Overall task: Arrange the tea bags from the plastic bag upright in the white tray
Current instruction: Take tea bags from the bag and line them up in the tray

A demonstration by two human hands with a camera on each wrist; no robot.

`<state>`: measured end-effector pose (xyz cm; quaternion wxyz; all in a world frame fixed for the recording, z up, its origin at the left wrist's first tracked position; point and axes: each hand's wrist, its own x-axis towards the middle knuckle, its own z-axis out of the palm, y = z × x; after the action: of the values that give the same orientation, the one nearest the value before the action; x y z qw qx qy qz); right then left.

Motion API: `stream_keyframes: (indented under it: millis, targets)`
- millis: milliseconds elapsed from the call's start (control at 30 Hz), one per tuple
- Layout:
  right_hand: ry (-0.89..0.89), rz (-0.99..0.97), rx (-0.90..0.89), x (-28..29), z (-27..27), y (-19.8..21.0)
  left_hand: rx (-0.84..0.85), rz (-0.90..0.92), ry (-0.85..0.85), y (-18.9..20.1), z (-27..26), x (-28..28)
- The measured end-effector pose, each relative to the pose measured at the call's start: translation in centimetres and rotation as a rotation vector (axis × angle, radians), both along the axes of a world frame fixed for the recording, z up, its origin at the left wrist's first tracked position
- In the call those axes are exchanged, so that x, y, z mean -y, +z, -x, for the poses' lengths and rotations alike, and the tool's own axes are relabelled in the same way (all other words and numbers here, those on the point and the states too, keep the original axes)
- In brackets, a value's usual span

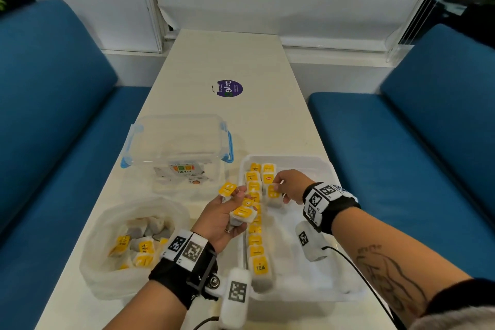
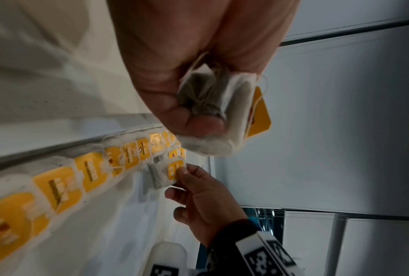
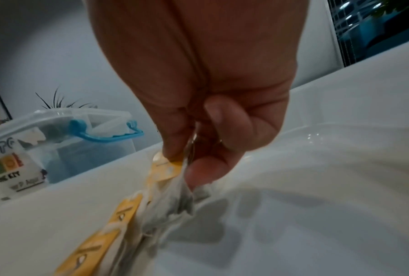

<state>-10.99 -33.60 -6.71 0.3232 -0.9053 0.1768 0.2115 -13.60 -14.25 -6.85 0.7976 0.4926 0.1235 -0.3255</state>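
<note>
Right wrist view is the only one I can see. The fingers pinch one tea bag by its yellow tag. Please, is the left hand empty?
Observer: No. The left hand grips a small bunch of tea bags beside the white tray.
Operator: How full is the tray?
Observer: One long row of tea bags stands along its left side; the right hand places its tea bag in a second row, at the far end.
Operator: Are more bags waiting?
Observer: Yes, the plastic bag on the left holds several.
</note>
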Motion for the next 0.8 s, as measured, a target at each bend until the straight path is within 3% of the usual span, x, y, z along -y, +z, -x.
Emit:
stream_keyframes:
  millis: [633, 733, 800]
  targets:
    - [-0.11, 0.193, 0.117, -0.1, -2.1, -2.7, -0.008, 0.002, -0.114, -0.5, 0.5, -0.2]
    - [-0.143, 0.082, 0.286, 0.0, -1.3, -0.9, -0.016, -0.02, -0.184, -0.4, 0.5, -0.2]
    - [-0.016, -0.107, 0.317, -0.5, -0.6, 1.6, -0.011, -0.032, -0.25, -0.1, 0.4, -0.1]
